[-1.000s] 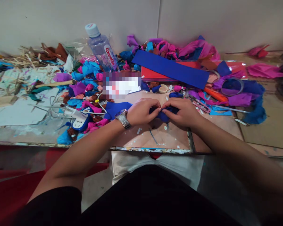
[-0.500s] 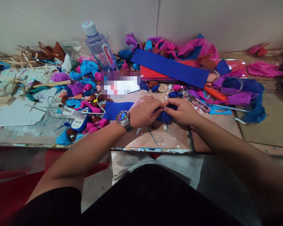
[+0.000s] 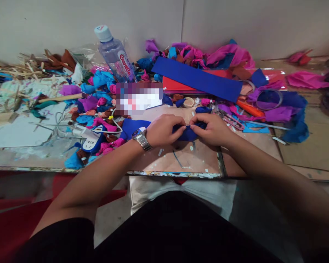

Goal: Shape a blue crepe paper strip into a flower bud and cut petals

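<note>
Over the work board, my left hand pinches the upper edge of a dark blue crepe paper strip between thumb and fingers. My right hand grips the same edge a short way to the right, its thumb on the near side. The strip looks bunched along the top between the two thumbs. More blue paper lies flat left of my left hand; whether it joins the held piece is hidden under the hand. Just beyond the hands are small blue paper bundles and a roll of tape.
A wide blue paper strip lies over a red pack at the back. A bottle leans behind a phone. A power strip with cables sits left, a pink cutter right. Crumpled coloured paper surrounds them.
My hands have moved slightly apart along the blue paper, the left one shifting left and turning at the wrist. More of the paper's edge shows between the thumbs.
</note>
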{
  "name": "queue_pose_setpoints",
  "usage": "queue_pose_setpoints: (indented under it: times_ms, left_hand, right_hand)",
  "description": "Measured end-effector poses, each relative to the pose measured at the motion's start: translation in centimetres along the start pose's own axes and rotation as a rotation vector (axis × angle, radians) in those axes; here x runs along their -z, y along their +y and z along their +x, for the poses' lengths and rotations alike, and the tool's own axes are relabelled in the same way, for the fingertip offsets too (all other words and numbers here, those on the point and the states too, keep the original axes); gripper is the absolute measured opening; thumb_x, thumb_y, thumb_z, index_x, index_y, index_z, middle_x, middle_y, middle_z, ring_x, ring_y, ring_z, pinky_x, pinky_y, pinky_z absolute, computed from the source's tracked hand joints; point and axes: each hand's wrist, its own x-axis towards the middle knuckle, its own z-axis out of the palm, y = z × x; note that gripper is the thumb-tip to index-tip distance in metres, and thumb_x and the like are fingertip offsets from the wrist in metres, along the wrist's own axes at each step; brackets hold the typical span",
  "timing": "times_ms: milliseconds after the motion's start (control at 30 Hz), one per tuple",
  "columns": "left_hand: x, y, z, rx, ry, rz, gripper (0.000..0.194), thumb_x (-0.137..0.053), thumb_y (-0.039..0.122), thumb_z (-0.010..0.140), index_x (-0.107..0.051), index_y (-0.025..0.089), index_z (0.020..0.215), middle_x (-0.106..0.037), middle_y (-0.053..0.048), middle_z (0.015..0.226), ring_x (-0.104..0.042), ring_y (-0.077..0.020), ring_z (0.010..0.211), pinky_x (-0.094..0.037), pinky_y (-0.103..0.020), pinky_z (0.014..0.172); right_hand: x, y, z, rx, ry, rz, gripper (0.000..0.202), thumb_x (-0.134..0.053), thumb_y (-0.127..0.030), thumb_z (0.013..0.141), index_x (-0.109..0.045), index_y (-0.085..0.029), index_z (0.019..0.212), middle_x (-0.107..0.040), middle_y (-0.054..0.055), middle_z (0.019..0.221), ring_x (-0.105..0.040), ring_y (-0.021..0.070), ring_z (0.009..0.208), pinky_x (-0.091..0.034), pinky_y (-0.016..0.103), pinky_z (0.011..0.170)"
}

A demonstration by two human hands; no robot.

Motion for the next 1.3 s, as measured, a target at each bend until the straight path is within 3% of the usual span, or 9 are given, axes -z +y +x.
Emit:
queue_pose_setpoints:
  times_ms: [200, 433, 567, 700, 933, 1133, 1300]
  left_hand:
    - [1.4, -0.8, 0.0, 0.064, -0.019, -0.078, 0.028, -0.056, 0.036, 0.097, -0.076, 0.017, 0.093, -0.076, -0.004, 0.084, -0.063, -0.0156, 0.072, -0.042, -0.03, 0.072]
    - [1.4, -0.1, 0.0, 0.114, -0.099, -0.211, 0.031, -0.057, 0.039, 0.099, -0.078, 0.018, 0.096, -0.076, -0.002, 0.082, -0.062, -0.013, 0.07, -0.041, -0.028, 0.069]
    - [1.3, 0.0, 0.0, 0.162, -0.131, -0.225, 0.028, -0.058, 0.037, 0.099, -0.079, 0.018, 0.098, -0.078, -0.003, 0.085, -0.063, -0.0132, 0.071, -0.042, -0.028, 0.071]
    - [1.1, -0.5, 0.2, 0.218, -0.143, -0.115, 0.025, -0.06, 0.034, 0.097, -0.08, 0.019, 0.098, -0.079, -0.005, 0.089, -0.064, -0.0153, 0.074, -0.042, -0.03, 0.072]
    - [0.1, -0.6, 0.2, 0.164, -0.133, -0.074, 0.026, -0.057, 0.034, 0.098, -0.08, 0.02, 0.098, -0.081, -0.004, 0.093, -0.069, -0.0177, 0.081, -0.043, -0.031, 0.075]
    - [0.5, -0.4, 0.1, 0.193, -0.152, -0.136, 0.028, -0.059, 0.038, 0.098, -0.081, 0.02, 0.1, -0.081, -0.004, 0.092, -0.068, -0.0159, 0.076, -0.043, -0.03, 0.071]
    - [0.6, -0.3, 0.1, 0.194, -0.175, -0.146, 0.03, -0.06, 0.04, 0.096, -0.082, 0.019, 0.095, -0.077, -0.002, 0.078, -0.06, -0.0131, 0.066, -0.039, -0.029, 0.066]
  right_hand:
    - [0.6, 0.7, 0.1, -0.015, -0.006, -0.024, 0.017, -0.069, -0.033, 0.09, -0.078, -0.021, 0.096, -0.08, 0.006, 0.093, -0.072, 0.0243, 0.085, -0.05, 0.036, 0.078]
    - [1.1, 0.0, -0.2, 0.214, -0.041, -0.147, 0.022, -0.069, -0.035, 0.095, -0.08, -0.021, 0.106, -0.081, 0.009, 0.104, -0.075, 0.0267, 0.093, -0.055, 0.04, 0.085]
    - [1.4, -0.2, -0.2, 0.332, 0.132, -0.197, 0.021, -0.063, -0.032, 0.099, -0.08, -0.022, 0.107, -0.078, 0.012, 0.113, -0.072, 0.0312, 0.108, -0.054, 0.049, 0.098]
    - [1.6, -0.1, -0.1, 0.298, 0.282, -0.111, 0.028, -0.051, -0.026, 0.105, -0.079, -0.023, 0.109, -0.078, 0.011, 0.11, -0.073, 0.0282, 0.106, -0.056, 0.047, 0.095]
    - [-0.5, 0.6, -0.2, 0.318, -0.029, -0.284, 0.025, -0.061, -0.03, 0.099, -0.077, -0.018, 0.114, -0.08, 0.013, 0.112, -0.071, 0.0326, 0.107, -0.053, 0.049, 0.094]
    - [-0.9, 0.5, -0.1, 0.249, -0.012, -0.29, 0.013, -0.066, -0.025, 0.096, -0.078, -0.022, 0.098, -0.081, 0.007, 0.096, -0.071, 0.0273, 0.094, -0.048, 0.041, 0.083]
    - [-0.8, 0.2, -0.2, 0.253, -0.02, -0.243, 0.014, -0.065, -0.025, 0.096, -0.078, -0.022, 0.102, -0.081, 0.006, 0.097, -0.071, 0.0246, 0.091, -0.049, 0.038, 0.084]
